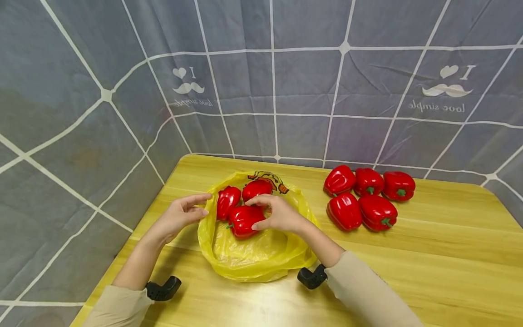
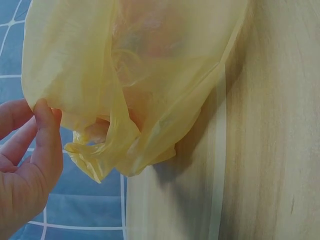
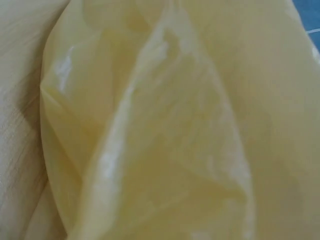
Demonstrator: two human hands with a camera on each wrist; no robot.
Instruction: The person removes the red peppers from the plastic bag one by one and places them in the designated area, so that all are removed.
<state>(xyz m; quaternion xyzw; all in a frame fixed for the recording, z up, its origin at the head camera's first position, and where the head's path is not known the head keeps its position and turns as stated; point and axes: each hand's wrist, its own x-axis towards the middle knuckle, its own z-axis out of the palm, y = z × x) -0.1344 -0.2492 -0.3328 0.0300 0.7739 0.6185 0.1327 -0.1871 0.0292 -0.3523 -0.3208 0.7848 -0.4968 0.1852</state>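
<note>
A yellow plastic bag [image 1: 253,268] lies spread with its mouth facing up. Inside it are a red bell pepper [image 1: 229,202] at the left, another bell pepper [image 1: 257,188] at the back, and a third bell pepper [image 1: 244,222] nearest the front. My right hand [image 1: 278,213] reaches into the bag and grips this front pepper between thumb and fingers. At the bag's left rim, my left hand [image 1: 181,215] pinches the thin plastic, as the left wrist view shows with the thumb and fingertip [image 2: 42,107] meeting on it. In the right wrist view, bag plastic [image 3: 170,125] hides the right hand.
Right of the bag, several red bell peppers [image 1: 344,212] with green stems stand close together on the wooden table [image 1: 449,254]. A grey curtain [image 1: 306,81] with white lines hangs along the table's back and left edges. Black wrist devices [image 1: 163,289] sit on both forearms.
</note>
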